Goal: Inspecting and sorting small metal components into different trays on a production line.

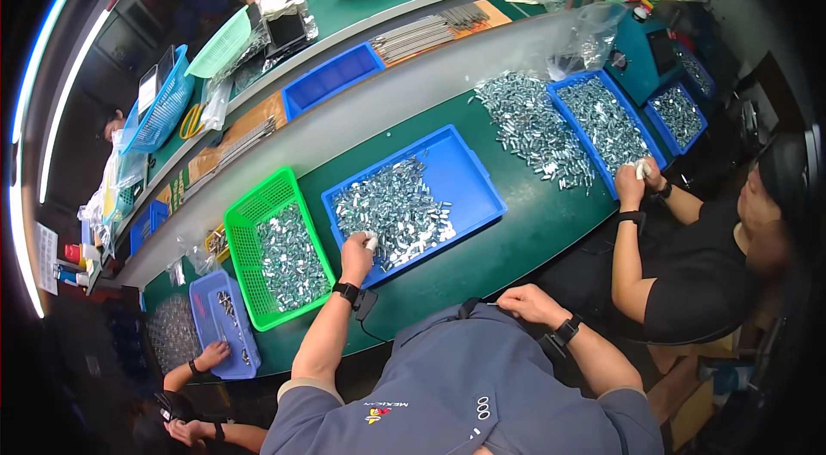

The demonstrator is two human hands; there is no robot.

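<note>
My left hand (357,259) is at the near left edge of a blue tray (475,212), with white covers on its fingertips. Its fingers are bent together against the small shiny metal parts (391,205) heaped in the tray. Whether a part sits between them is too small to see. My right hand (532,305) is low, in front of my waist by the table's near edge. Its thumb and fingers are pinched together, and what they hold cannot be made out. Just left of the tray stands a green perforated basket (243,241) with more such metal parts inside.
Loose parts (529,128) lie heaped on the green table (413,304). At right, a co-worker's hands (637,178) are at another filled blue tray (615,117). Another person's hand (212,355) reaches into a blue-violet bin (245,343) at left. A shelf (344,20) runs behind.
</note>
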